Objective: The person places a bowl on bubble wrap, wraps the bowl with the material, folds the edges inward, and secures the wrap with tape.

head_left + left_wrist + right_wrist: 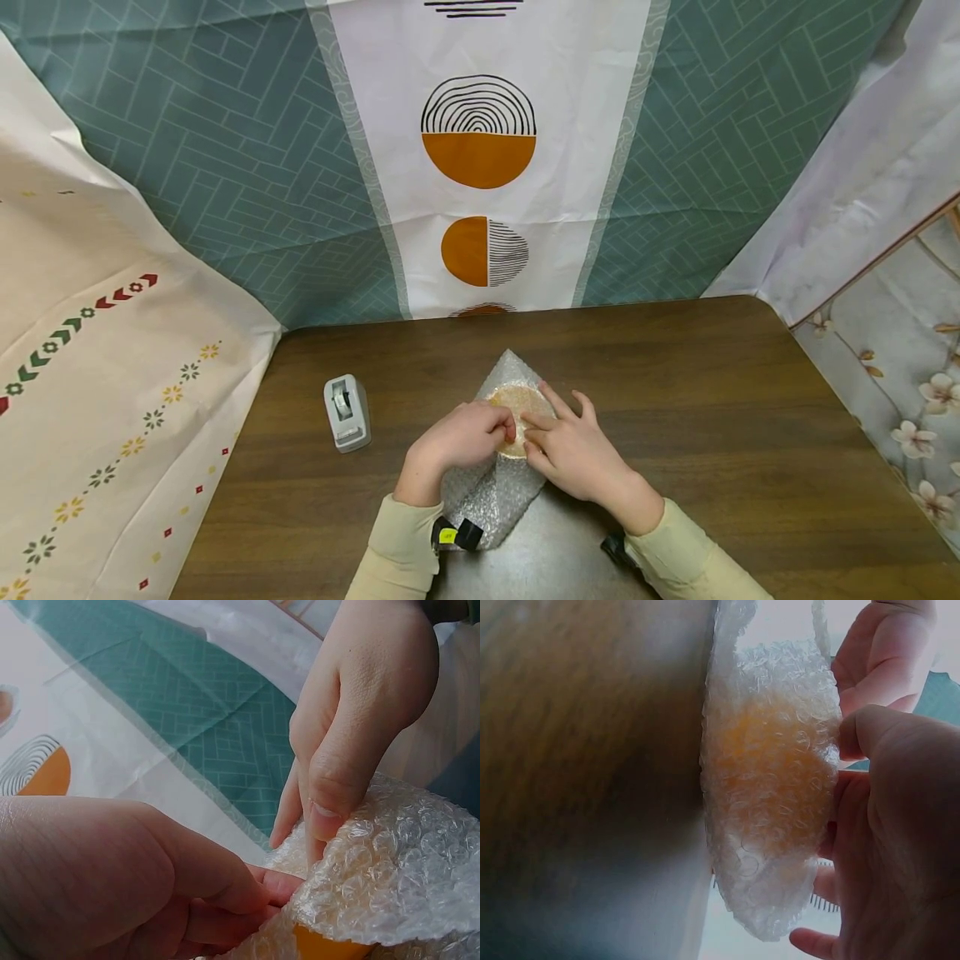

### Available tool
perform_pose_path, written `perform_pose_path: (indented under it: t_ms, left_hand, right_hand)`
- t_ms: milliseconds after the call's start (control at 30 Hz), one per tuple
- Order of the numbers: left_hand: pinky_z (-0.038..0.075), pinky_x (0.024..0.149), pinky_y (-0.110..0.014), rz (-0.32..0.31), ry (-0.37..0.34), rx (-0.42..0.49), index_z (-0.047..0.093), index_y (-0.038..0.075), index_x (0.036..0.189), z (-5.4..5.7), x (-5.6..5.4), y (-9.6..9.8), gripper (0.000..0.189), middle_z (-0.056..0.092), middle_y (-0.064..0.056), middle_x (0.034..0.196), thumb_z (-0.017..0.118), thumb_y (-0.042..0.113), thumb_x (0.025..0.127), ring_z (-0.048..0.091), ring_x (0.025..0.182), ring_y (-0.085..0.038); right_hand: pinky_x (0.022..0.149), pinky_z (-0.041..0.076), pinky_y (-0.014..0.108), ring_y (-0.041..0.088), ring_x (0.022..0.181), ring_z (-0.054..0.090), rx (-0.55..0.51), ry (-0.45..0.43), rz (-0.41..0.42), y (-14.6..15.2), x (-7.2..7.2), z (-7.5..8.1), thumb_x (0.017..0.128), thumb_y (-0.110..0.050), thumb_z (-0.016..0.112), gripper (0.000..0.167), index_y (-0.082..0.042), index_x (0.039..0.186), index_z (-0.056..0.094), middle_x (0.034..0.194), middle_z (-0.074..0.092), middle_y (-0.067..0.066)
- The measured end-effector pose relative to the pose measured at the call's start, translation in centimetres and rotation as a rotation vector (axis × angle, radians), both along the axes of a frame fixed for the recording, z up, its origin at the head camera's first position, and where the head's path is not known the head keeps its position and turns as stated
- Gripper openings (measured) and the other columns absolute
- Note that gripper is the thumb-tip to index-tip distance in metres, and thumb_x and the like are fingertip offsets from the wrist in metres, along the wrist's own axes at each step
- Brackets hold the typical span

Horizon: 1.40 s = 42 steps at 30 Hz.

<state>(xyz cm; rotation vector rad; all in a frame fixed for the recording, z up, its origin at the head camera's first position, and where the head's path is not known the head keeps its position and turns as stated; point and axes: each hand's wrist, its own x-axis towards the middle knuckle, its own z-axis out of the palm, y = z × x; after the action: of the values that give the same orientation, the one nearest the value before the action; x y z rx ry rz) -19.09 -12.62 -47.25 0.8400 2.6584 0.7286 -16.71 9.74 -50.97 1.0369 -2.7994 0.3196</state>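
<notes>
A sheet of bubble wrap lies on the table with one corner pointing away from me. Folded inside it is a round yellow-orange object, its pale top showing through the plastic; a bare orange patch peeks out under the wrap's edge in the left wrist view. My left hand pinches the edge of the wrap over the object, fingers curled. From the right, my right hand presses its spread fingers on the wrapped top. In the right wrist view the bubble wrap covers the object's side.
A grey-white tape dispenser stands to the left on the brown wooden table. Patterned cloths hang behind the table and along both sides. A grey shiny area lies at the table's near edge, between my forearms.
</notes>
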Motion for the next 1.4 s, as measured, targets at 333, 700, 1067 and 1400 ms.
perform_pose_path:
  t_ms: [333, 700, 1067, 1400]
  left_hand:
    - [0.051, 0.075, -0.032, 0.003, -0.014, 0.097, 0.075, 0.011, 0.108, 0.4, 0.0, -1.3, 0.018, 0.071, 0.004, 0.094, 0.057, 0.010, 0.107, 0.059, 0.078, -0.011]
    - [0.056, 0.094, -0.048, 0.241, 0.021, 0.274, 0.063, 0.006, 0.139, -0.7, 2.6, -6.3, 0.034, 0.066, -0.008, 0.129, 0.067, 0.015, 0.107, 0.066, 0.112, -0.027]
    - [0.045, 0.060, -0.030, 0.285, -0.160, 0.110, 0.049, -0.001, 0.149, -3.2, 7.3, -9.5, 0.068, 0.057, 0.005, 0.079, 0.082, 0.023, 0.094, 0.052, 0.064, -0.009]
    - [0.043, 0.054, -0.032, 0.315, -0.137, 0.021, 0.051, 0.002, 0.145, -3.3, 9.5, -10.2, 0.080, 0.054, 0.006, 0.069, 0.092, 0.007, 0.077, 0.049, 0.057, -0.010]
  right_hand:
    - [0.110, 0.030, 0.079, 0.041, 0.155, 0.035, -0.003, 0.017, 0.001, -0.3, 0.0, 0.0, 0.107, -0.030, 0.058, 0.028, -0.022, 0.111, 0.084, 0.140, 0.071, 0.000]
    - [0.112, 0.027, 0.079, 0.043, 0.157, 0.032, -0.046, -0.032, -0.017, -0.2, 0.1, 0.3, 0.107, -0.027, 0.059, 0.027, -0.021, 0.111, 0.084, 0.141, 0.070, 0.002]
    - [0.113, 0.026, 0.078, 0.042, 0.158, 0.030, -0.038, -0.047, -0.023, -0.2, 0.2, 0.1, 0.108, -0.028, 0.057, 0.029, -0.022, 0.112, 0.085, 0.143, 0.069, 0.001]
    - [0.113, 0.026, 0.078, 0.042, 0.158, 0.028, -0.041, -0.057, -0.020, -0.5, 0.4, 0.0, 0.108, -0.028, 0.055, 0.030, -0.023, 0.111, 0.085, 0.143, 0.069, 0.002]
